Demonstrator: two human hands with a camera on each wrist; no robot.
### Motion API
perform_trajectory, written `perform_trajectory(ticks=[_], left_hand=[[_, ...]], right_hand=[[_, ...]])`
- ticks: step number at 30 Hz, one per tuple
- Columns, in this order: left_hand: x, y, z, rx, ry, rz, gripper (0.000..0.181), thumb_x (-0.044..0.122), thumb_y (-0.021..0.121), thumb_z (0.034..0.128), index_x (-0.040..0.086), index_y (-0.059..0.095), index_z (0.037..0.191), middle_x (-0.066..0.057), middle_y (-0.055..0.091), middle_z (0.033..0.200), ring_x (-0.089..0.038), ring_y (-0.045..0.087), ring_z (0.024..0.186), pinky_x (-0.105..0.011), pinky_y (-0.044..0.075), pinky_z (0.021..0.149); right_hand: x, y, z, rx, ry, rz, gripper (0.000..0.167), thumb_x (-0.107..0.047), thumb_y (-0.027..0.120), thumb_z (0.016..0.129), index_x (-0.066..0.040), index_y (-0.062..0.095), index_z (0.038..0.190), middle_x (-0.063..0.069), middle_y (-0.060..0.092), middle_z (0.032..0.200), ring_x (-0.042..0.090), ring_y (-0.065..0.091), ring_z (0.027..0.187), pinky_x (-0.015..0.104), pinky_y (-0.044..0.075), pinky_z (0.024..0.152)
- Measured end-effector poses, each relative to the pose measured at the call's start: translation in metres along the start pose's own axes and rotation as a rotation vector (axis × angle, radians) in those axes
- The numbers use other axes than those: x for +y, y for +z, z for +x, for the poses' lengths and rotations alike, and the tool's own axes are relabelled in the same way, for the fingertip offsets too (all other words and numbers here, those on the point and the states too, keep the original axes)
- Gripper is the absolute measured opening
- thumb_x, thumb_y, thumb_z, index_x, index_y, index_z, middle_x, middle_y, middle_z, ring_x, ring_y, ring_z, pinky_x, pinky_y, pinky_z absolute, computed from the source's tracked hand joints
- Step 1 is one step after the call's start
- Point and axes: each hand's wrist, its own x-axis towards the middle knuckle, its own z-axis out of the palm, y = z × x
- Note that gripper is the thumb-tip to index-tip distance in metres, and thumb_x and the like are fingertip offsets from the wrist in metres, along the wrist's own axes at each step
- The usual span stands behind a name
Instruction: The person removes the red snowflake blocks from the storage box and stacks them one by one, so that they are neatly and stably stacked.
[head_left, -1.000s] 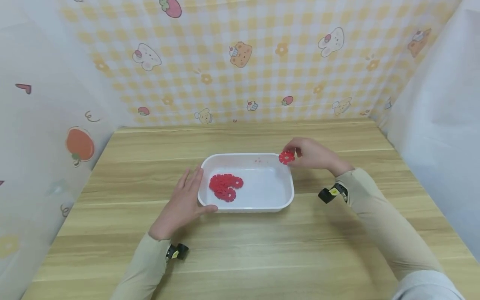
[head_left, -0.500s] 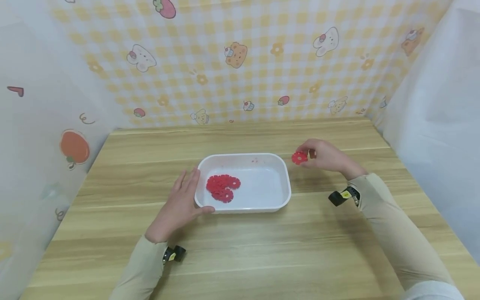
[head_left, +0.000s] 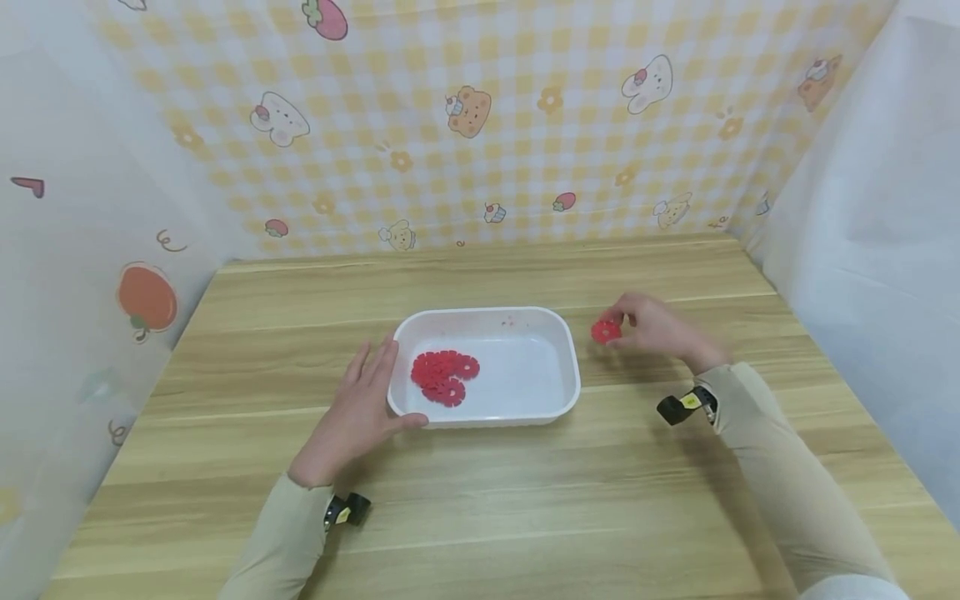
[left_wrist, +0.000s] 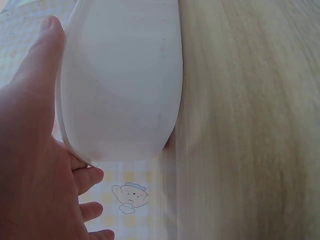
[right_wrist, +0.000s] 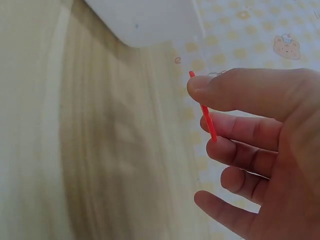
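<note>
On the table (head_left: 480, 517) stands a tray (head_left: 525, 375). The left hand (head_left: 360, 408), its fingers extended, touches the left end. The right hand (head_left: 660, 327) makes a pinch. Red discs (head_left: 442, 375) lie inside the tray, at left; one disc (head_left: 604, 332), which is pinched, is near the right end, outside.

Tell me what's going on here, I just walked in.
At a wood-grain table, a person's right grip pinches one red disc, out past the right end of a white tray. The left grip touches the tray's left end. More red discs lie heaped inside the tray, toward its left.
</note>
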Motion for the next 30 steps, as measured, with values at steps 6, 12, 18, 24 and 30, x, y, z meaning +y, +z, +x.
perform_trajectory(ticks=[6, 12, 18, 24, 30], left_hand=[[0.0, 0.002, 0.0, -0.003, -0.004, -0.008, 0.115, 0.051, 0.079, 0.0713, 0.006, 0.011, 0.153, -0.013, 0.014, 0.16, -0.04, 0.004, 0.145, -0.064, 0.022, 0.111], [-0.002, 0.002, 0.001, -0.001, 0.001, -0.003, 0.115, 0.051, 0.078, 0.0716, 0.006, 0.011, 0.153, -0.013, 0.014, 0.16, -0.041, 0.005, 0.145, -0.064, 0.021, 0.111], [-0.002, 0.002, 0.001, -0.002, -0.009, -0.011, 0.116, 0.051, 0.079, 0.0708, 0.007, 0.01, 0.154, -0.013, 0.015, 0.16, -0.04, 0.005, 0.145, -0.065, 0.024, 0.109], [-0.003, 0.003, 0.002, -0.006, -0.011, -0.013, 0.116, 0.051, 0.079, 0.0704, 0.008, 0.01, 0.154, -0.013, 0.014, 0.16, -0.04, 0.004, 0.145, -0.065, 0.024, 0.109], [-0.002, 0.002, 0.002, -0.005, -0.01, -0.014, 0.117, 0.049, 0.08, 0.07, 0.008, 0.01, 0.154, -0.013, 0.015, 0.16, -0.04, 0.005, 0.145, -0.066, 0.024, 0.109]], right_hand=[[0.01, 0.016, -0.004, -0.015, 0.025, 0.015, 0.038, -0.013, 0.079, 0.074, 0.0, 0.066, 0.107, 0.01, 0.061, 0.093, 0.021, 0.053, 0.083, 0.031, 0.044, 0.071], [0.014, 0.027, -0.007, -0.026, 0.016, 0.035, 0.037, -0.008, 0.078, 0.075, 0.006, 0.065, 0.106, 0.013, 0.061, 0.093, 0.023, 0.056, 0.085, 0.033, 0.047, 0.075], [0.015, 0.03, -0.008, -0.029, 0.026, 0.008, 0.037, -0.008, 0.078, 0.076, 0.006, 0.064, 0.107, 0.014, 0.06, 0.095, 0.024, 0.056, 0.087, 0.037, 0.047, 0.077], [0.015, 0.031, -0.007, -0.036, 0.031, -0.011, 0.037, -0.008, 0.077, 0.076, 0.005, 0.063, 0.107, 0.014, 0.06, 0.096, 0.024, 0.055, 0.087, 0.037, 0.048, 0.077], [0.017, 0.033, -0.006, -0.038, 0.034, -0.005, 0.037, -0.008, 0.078, 0.076, 0.005, 0.062, 0.107, 0.014, 0.06, 0.096, 0.024, 0.055, 0.087, 0.037, 0.047, 0.078]])
